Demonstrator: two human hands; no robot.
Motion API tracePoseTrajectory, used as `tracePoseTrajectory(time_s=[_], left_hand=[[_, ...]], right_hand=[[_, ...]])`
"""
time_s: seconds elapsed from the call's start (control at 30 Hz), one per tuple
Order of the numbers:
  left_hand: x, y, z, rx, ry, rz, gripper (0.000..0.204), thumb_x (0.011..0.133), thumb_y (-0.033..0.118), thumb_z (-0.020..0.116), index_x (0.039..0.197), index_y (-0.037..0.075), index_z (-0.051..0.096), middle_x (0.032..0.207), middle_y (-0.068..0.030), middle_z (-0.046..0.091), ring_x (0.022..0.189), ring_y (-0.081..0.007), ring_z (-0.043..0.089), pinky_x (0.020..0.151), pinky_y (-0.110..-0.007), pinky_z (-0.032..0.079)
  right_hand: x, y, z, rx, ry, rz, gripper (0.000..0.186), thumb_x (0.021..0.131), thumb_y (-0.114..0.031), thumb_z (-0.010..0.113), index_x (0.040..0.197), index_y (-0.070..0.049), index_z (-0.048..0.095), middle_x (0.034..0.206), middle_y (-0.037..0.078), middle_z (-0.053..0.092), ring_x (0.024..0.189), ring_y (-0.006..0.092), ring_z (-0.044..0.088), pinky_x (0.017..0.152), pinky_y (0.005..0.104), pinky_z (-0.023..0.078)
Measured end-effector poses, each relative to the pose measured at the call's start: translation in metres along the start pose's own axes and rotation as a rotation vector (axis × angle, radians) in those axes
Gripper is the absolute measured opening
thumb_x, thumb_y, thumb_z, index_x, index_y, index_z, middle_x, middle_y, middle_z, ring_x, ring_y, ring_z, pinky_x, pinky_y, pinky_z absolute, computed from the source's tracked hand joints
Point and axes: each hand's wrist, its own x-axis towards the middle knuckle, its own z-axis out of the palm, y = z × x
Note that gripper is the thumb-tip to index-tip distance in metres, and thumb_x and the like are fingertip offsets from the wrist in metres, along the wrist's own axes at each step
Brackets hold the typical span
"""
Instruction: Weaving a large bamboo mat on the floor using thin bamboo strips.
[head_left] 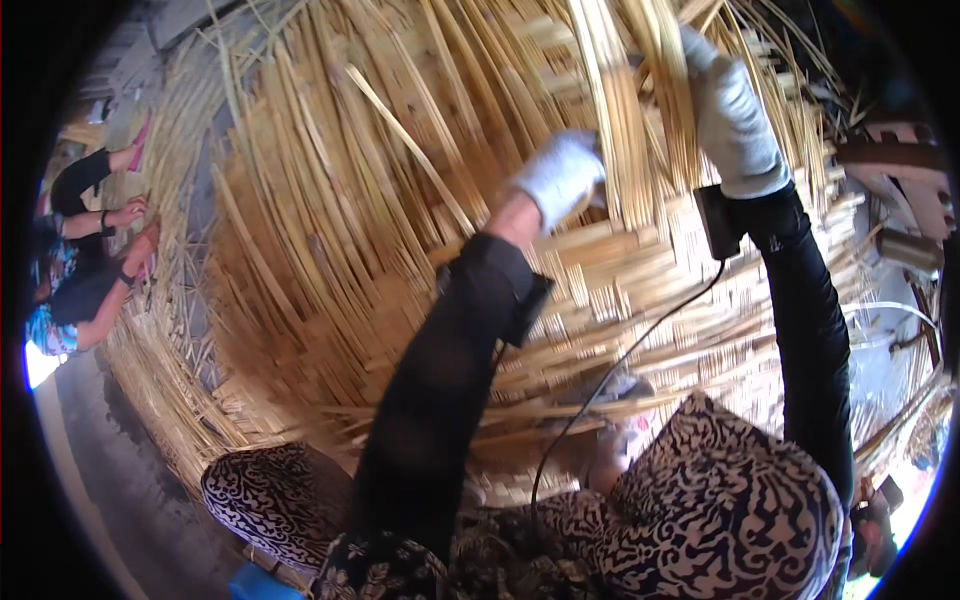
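Observation:
My left hand [562,175], in a white glove with a black sleeve, grips a bunch of long pale bamboo strips [620,110] that run upward. In a grey-white glove, my right hand [732,110] holds the same bunch a little higher and to the right. Below both hands lies a woven bamboo mat [640,290] with loose strips fanning out to the left. A small black device [718,220] is strapped at my right wrist, and a thin black cable [610,380] runs down from it.
Another person [85,250] sits at the far left edge of the mat, hands on the strips. My knees in patterned black-and-white cloth [720,500] fill the lower frame. Loose strips [330,180] cover the floor; grey ground [90,470] lies lower left.

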Motion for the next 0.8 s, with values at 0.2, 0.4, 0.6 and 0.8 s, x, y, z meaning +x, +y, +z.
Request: tracePoseTrajectory(time_s=[0.2, 0.4, 0.6, 0.8], left_hand=[[0.018, -0.054, -0.001, 0.932, 0.075, 0.271, 0.015, 0.084, 0.008, 0.051, 0.091, 0.006, 0.064, 0.087, -0.0053, 0.063, 0.079, -0.0130, 0.059, 0.073, -0.026, 0.049], [0.038, -0.096, 0.000, 0.570, -0.096, 0.108, 0.016, 0.078, 0.006, 0.057, 0.093, 0.004, 0.061, 0.087, -0.0047, 0.063, 0.077, -0.0131, 0.059, 0.070, -0.025, 0.048], [0.041, -0.080, 0.019, 0.522, 0.238, -0.031, 0.022, 0.070, 0.010, 0.064, 0.091, 0.004, 0.062, 0.082, -0.0138, 0.065, 0.074, -0.0255, 0.063, 0.067, -0.033, 0.050], [0.030, -0.081, 0.035, 0.785, 0.410, -0.066, 0.029, 0.070, 0.011, 0.061, 0.097, 0.004, 0.054, 0.079, -0.0193, 0.063, 0.077, -0.0338, 0.062, 0.071, -0.039, 0.049]], right_hand=[[-0.053, 0.046, -0.038, -0.300, 0.609, 0.239, 0.028, 0.086, -0.011, 0.056, 0.112, 0.000, 0.058, 0.100, 0.006, 0.061, 0.086, 0.0109, 0.060, 0.070, 0.0233, 0.051], [-0.088, 0.089, -0.074, -0.317, 0.579, 0.479, 0.023, 0.078, -0.004, 0.062, 0.101, -0.002, 0.064, 0.091, 0.003, 0.065, 0.076, 0.0102, 0.062, 0.061, 0.0208, 0.053], [-0.086, 0.082, -0.080, -0.185, 0.559, 0.297, 0.025, 0.073, -0.003, 0.064, 0.098, -0.001, 0.065, 0.088, 0.005, 0.065, 0.078, 0.0115, 0.061, 0.072, 0.0235, 0.050], [-0.102, 0.065, -0.054, -0.362, 0.776, 0.416, 0.018, 0.075, -0.002, 0.066, 0.093, 0.000, 0.066, 0.082, 0.005, 0.065, 0.071, 0.0081, 0.058, 0.070, 0.0208, 0.047]])
